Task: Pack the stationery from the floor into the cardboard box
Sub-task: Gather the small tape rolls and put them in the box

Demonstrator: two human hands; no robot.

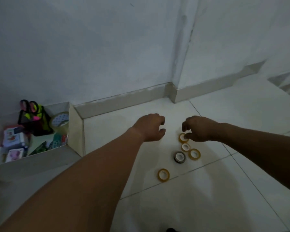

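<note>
Several small tape rolls lie on the white tiled floor: a yellow roll (182, 139), a pale roll (185, 147), another yellow roll (194, 154), a black roll (179, 157) and a lone yellow roll (163, 175) nearer to me. My right hand (199, 129) reaches over the farthest yellow roll, its thumb on the rim and its curled fingers just above, pinching it. My left hand (151, 127) hovers to the left of the rolls with loosely curled fingers and holds nothing. The cardboard box (75, 131) stands open at the left against the wall.
Inside the box are a black mesh holder (35, 124) with scissors and highlighters, a wide tape roll (60, 121) and several small packs (13, 138). A skirting board (124, 101) and a wall corner run behind the hands. A dark object (171, 230) shows at the bottom edge.
</note>
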